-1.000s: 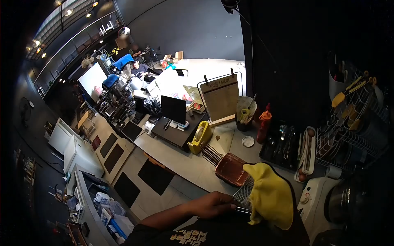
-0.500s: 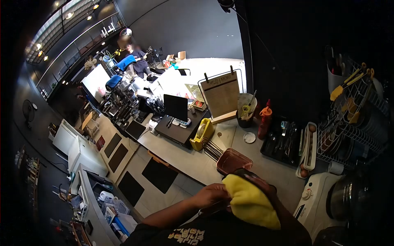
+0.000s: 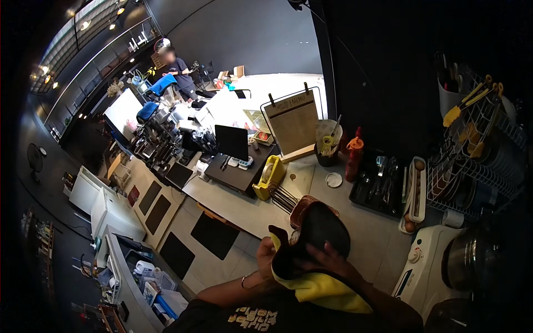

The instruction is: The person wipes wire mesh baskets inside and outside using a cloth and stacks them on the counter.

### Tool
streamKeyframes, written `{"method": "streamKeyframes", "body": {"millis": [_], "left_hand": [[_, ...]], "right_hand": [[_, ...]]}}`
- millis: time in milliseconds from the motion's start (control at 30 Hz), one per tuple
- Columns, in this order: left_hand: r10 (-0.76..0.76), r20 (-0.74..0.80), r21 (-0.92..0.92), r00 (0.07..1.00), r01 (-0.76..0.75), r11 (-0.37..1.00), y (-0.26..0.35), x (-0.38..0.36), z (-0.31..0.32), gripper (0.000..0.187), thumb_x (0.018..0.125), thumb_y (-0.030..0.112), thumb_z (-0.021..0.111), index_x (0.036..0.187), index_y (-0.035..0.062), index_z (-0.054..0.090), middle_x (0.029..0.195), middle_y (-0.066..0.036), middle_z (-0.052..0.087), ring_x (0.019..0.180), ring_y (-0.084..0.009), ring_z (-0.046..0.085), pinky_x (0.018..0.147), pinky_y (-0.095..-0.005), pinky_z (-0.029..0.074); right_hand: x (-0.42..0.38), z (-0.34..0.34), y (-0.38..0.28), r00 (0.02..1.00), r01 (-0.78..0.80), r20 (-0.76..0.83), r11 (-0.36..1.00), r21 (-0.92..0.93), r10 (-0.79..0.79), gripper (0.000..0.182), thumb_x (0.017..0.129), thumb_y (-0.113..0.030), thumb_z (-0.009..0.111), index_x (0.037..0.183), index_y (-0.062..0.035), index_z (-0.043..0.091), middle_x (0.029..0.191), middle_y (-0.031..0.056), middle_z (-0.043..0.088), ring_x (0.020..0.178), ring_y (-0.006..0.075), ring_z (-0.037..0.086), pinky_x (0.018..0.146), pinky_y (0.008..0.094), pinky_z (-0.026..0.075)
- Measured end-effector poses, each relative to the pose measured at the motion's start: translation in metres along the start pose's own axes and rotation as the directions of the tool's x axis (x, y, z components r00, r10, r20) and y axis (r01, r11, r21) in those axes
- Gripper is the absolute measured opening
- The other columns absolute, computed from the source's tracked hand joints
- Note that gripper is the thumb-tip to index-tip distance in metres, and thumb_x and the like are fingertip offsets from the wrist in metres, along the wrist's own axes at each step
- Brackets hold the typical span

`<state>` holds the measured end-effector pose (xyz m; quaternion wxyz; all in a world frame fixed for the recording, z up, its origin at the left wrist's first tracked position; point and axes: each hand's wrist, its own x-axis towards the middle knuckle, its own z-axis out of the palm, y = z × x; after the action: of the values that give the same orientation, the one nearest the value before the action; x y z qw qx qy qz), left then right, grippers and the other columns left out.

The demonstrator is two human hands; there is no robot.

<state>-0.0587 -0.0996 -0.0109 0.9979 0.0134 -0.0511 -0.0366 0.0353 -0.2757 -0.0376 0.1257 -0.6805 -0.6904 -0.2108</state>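
A dark rounded thing (image 3: 325, 222) with a narrow raised edge at its left is held up before my chest; its exact kind I cannot make out. Yellow cloth (image 3: 327, 291) hangs under it and runs up its left side. At that left edge, my left hand (image 3: 266, 257) is closed on the cloth and the dark thing's rim. My right hand (image 3: 327, 258) grips the dark thing from the right, fingers over its near side. Just behind it stands a reddish-brown basket (image 3: 304, 206), partly hidden. A wire whisk (image 3: 283, 197) lies beside the basket.
On the counter stand a yellow tape dispenser (image 3: 270, 176), a menu clipboard (image 3: 293, 122), a red squeeze bottle (image 3: 353, 158) and a black cutlery tray (image 3: 377, 187). To the right are an egg holder (image 3: 415, 194), a dish rack (image 3: 461, 177) and a white appliance (image 3: 425, 261). Another person (image 3: 177, 72) stands far back.
The dark thing has come up and turned into view, and the yellow cloth has dropped below it. My left hand has moved left and up. The person at the back now stands more upright.
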Motion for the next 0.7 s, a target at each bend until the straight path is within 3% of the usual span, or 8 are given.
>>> {"method": "streamKeyframes", "body": {"millis": [100, 200, 267, 333, 400, 533, 600, 700], "left_hand": [[-0.042, 0.083, -0.022, 0.996, 0.044, 0.999, -0.013, 0.004, 0.011, 0.058, 0.091, 0.038, 0.041, 0.138, 0.0059, 0.047, 0.137, -0.018, 0.052, 0.125, -0.0359, 0.051, 0.11, -0.0544, 0.033], [-0.136, -0.073, 0.216, 0.988, 0.149, 0.965, -0.007, 0.003, 0.019, 0.058, 0.096, 0.043, 0.038, 0.139, 0.0054, 0.045, 0.141, -0.016, 0.049, 0.131, -0.0348, 0.045, 0.113, -0.0517, 0.028], [-0.109, -0.107, 0.209, 0.988, 0.129, 0.969, 0.001, 0.006, 0.023, 0.059, 0.098, 0.044, 0.036, 0.139, 0.0019, 0.044, 0.139, -0.018, 0.05, 0.129, -0.0353, 0.047, 0.112, -0.0505, 0.031], [-0.025, 0.014, 0.182, 1.0, 0.022, 0.983, 0.016, 0.015, 0.018, 0.059, 0.1, 0.044, 0.033, 0.138, -0.0011, 0.044, 0.135, -0.02, 0.052, 0.127, -0.0362, 0.049, 0.111, -0.0499, 0.033], [0.024, -0.092, 0.33, 0.995, 0.008, 0.944, 0.044, 0.014, 0.01, 0.06, 0.102, 0.043, 0.031, 0.135, -0.0044, 0.044, 0.135, -0.021, 0.052, 0.126, -0.0371, 0.05, 0.111, -0.0513, 0.033], [0.031, 0.016, 0.407, 0.999, -0.035, 0.913, 0.04, 0.014, 0.034, 0.061, 0.102, 0.045, 0.03, 0.135, -0.0044, 0.045, 0.141, -0.022, 0.047, 0.132, -0.0351, 0.044, 0.111, -0.0522, 0.032], [-0.021, 0.076, 0.338, 0.997, -0.006, 0.941, 0.033, 0.013, 0.028, 0.06, 0.101, 0.046, 0.031, 0.137, 0.0003, 0.045, 0.142, -0.021, 0.046, 0.134, -0.0328, 0.043, 0.112, -0.0503, 0.031], [-0.157, -0.05, 0.258, 0.986, 0.165, 0.952, 0.014, 0.006, 0.009, 0.061, 0.1, 0.049, 0.037, 0.144, 0.0065, 0.037, 0.141, -0.015, 0.047, 0.133, -0.0306, 0.043, 0.112, -0.0454, 0.031]], "right_hand": [[0.014, -0.007, 0.02, 0.998, -0.035, 0.033, 0.944, -0.328, 0.049, 0.054, 0.096, -0.034, 0.042, 0.147, -0.0209, 0.032, 0.158, 0.0041, 0.025, 0.143, 0.0276, 0.029, 0.117, 0.0477, 0.024], [0.008, -0.015, 0.034, 0.981, -0.194, 0.011, 0.979, 0.067, 0.193, 0.059, 0.094, -0.035, 0.042, 0.148, -0.0146, 0.031, 0.156, 0.0131, 0.026, 0.144, 0.0355, 0.023, 0.116, 0.0477, 0.028], [0.007, 0.011, 0.027, 0.992, -0.091, 0.022, 0.811, -0.578, 0.127, 0.059, 0.094, -0.033, 0.043, 0.147, -0.0105, 0.031, 0.155, 0.0134, 0.027, 0.145, 0.034, 0.022, 0.115, 0.05, 0.028], [-0.001, 0.011, 0.022, 0.983, 0.14, 0.171, 0.871, -0.471, -0.065, 0.056, 0.094, -0.027, 0.044, 0.144, -0.0048, 0.035, 0.153, 0.0152, 0.03, 0.145, 0.0323, 0.024, 0.116, 0.0511, 0.028], [-0.033, 0.065, 0.013, 0.993, -0.116, 0.023, 0.876, 0.468, 0.119, 0.054, 0.092, -0.025, 0.05, 0.143, -0.0071, 0.04, 0.151, 0.0158, 0.033, 0.143, 0.0323, 0.028, 0.114, 0.0505, 0.03], [-0.008, 0.0, 0.006, 0.896, -0.229, 0.244, -0.084, 0.97, 0.372, 0.052, 0.091, -0.027, 0.054, 0.142, -0.0191, 0.044, 0.153, 0.0013, 0.036, 0.141, 0.0317, 0.03, 0.112, 0.0533, 0.033], [0.007, -0.035, 0.027, 0.989, -0.142, -0.001, 0.952, 0.272, 0.148, 0.051, 0.092, -0.029, 0.054, 0.142, -0.0244, 0.045, 0.152, -0.0038, 0.037, 0.14, 0.0318, 0.03, 0.111, 0.0544, 0.034], [0.021, -0.029, 0.038, 0.986, -0.136, -0.069, 0.966, 0.22, 0.154, 0.05, 0.093, -0.032, 0.052, 0.142, -0.0265, 0.045, 0.151, -0.0027, 0.039, 0.141, 0.0319, 0.029, 0.111, 0.0535, 0.033]]}}
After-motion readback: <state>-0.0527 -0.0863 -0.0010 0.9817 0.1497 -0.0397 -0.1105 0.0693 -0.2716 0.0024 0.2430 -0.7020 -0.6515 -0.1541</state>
